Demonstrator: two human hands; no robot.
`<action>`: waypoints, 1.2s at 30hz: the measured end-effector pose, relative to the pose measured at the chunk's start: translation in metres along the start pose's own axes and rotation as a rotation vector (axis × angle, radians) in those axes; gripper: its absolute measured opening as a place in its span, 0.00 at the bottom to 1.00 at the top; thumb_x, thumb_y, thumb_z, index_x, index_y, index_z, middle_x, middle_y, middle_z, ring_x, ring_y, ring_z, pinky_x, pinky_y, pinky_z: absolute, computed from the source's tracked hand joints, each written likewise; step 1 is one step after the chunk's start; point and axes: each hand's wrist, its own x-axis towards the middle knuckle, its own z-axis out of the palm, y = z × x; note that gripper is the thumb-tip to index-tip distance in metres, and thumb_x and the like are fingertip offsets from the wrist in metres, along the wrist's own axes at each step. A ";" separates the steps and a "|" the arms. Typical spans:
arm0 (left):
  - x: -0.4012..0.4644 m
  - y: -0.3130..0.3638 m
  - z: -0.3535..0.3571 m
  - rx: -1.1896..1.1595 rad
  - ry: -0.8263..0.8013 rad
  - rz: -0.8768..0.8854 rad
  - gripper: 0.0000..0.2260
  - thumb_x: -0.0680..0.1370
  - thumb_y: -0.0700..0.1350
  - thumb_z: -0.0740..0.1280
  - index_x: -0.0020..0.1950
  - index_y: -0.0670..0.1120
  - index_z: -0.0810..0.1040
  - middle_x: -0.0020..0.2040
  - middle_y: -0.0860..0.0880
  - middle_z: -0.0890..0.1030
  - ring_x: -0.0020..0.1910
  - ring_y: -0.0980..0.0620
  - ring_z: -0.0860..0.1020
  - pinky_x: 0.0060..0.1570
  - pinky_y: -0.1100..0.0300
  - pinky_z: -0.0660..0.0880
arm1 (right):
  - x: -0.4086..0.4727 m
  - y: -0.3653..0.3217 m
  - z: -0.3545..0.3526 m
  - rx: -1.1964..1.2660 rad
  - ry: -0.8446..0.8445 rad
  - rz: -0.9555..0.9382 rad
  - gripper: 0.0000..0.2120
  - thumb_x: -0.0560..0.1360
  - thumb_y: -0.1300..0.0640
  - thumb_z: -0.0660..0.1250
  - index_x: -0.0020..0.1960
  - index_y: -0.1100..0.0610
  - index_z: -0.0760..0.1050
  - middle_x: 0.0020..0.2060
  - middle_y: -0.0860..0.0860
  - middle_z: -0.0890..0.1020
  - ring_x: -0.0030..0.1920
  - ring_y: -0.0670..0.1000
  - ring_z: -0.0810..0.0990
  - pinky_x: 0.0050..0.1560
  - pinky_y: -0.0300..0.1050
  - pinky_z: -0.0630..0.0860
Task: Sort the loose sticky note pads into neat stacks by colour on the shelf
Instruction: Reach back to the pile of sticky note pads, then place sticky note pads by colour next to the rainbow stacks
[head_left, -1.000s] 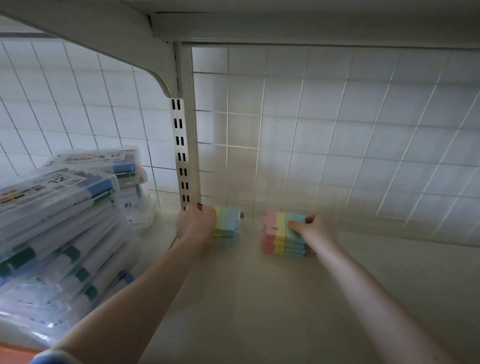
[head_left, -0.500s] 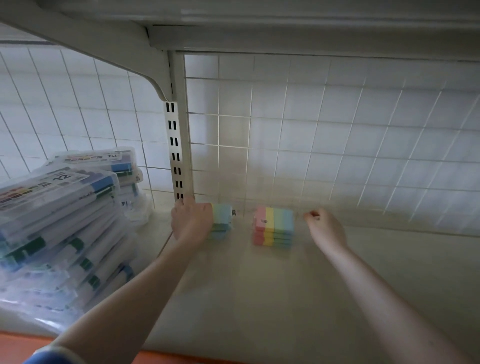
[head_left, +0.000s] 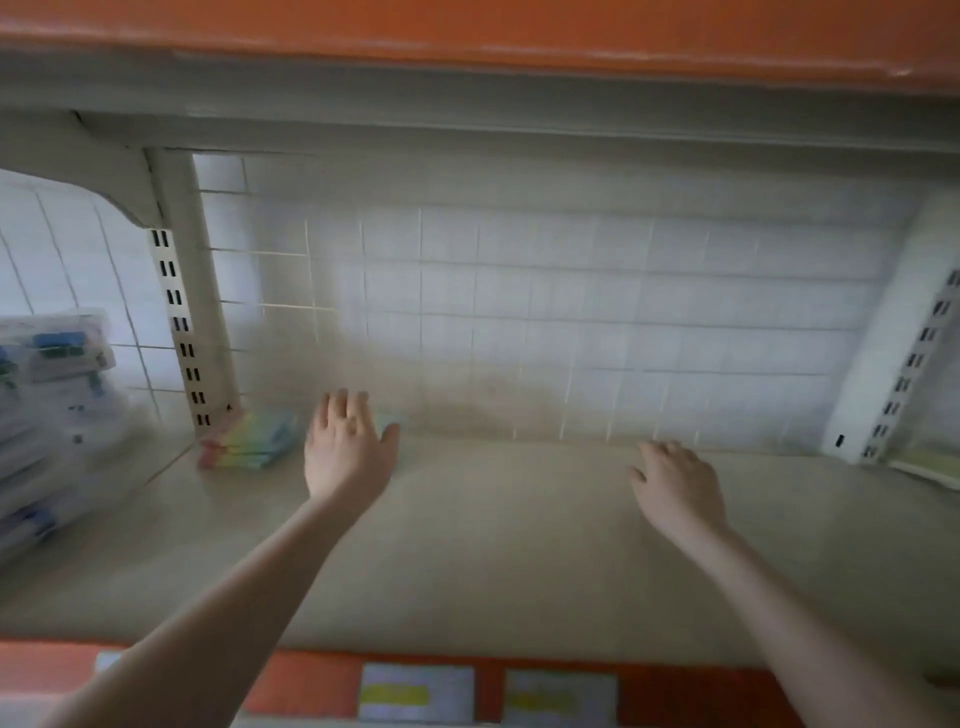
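Note:
A stack of rainbow-striped sticky note pads (head_left: 244, 441) sits at the back left of the beige shelf (head_left: 519, 561), by the slotted upright. My left hand (head_left: 345, 449) hovers just right of that stack with fingers straight and spread, holding nothing. A sliver of a green-blue pad (head_left: 387, 420) shows behind its fingers. My right hand (head_left: 675, 480) is far to the right over bare shelf, fingers loosely bent, empty. The view is blurred by motion.
Clear plastic marker packs (head_left: 52, 410) are piled at the left. A slotted upright (head_left: 182, 322) and wire grid back (head_left: 519, 322) bound the shelf. Another upright (head_left: 904, 364) and a yellowish item (head_left: 930, 462) sit far right. Price labels (head_left: 415, 691) line the orange front edge.
Both hands have let go of the pads and drawn back and apart. The view has pulled away and shifted right, so the front edge and the right upright show.

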 end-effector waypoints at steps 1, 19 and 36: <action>-0.010 0.021 0.007 -0.005 0.008 0.017 0.22 0.77 0.50 0.64 0.68 0.40 0.68 0.68 0.41 0.68 0.69 0.41 0.63 0.67 0.50 0.61 | -0.002 0.024 -0.003 -0.025 -0.001 -0.010 0.15 0.79 0.50 0.57 0.61 0.56 0.71 0.58 0.55 0.76 0.60 0.56 0.74 0.58 0.47 0.69; -0.114 0.295 0.097 -0.133 -0.209 0.223 0.24 0.79 0.52 0.60 0.72 0.42 0.64 0.73 0.44 0.62 0.75 0.45 0.54 0.71 0.49 0.56 | -0.046 0.330 -0.045 0.023 0.041 0.254 0.14 0.80 0.52 0.56 0.60 0.58 0.71 0.57 0.55 0.77 0.56 0.56 0.75 0.54 0.49 0.71; -0.180 0.502 0.202 -0.182 -0.319 0.265 0.24 0.80 0.53 0.58 0.73 0.43 0.63 0.75 0.44 0.60 0.76 0.47 0.53 0.72 0.51 0.54 | -0.030 0.559 -0.047 0.147 0.091 0.178 0.13 0.78 0.50 0.61 0.55 0.58 0.75 0.47 0.53 0.80 0.48 0.54 0.76 0.46 0.46 0.70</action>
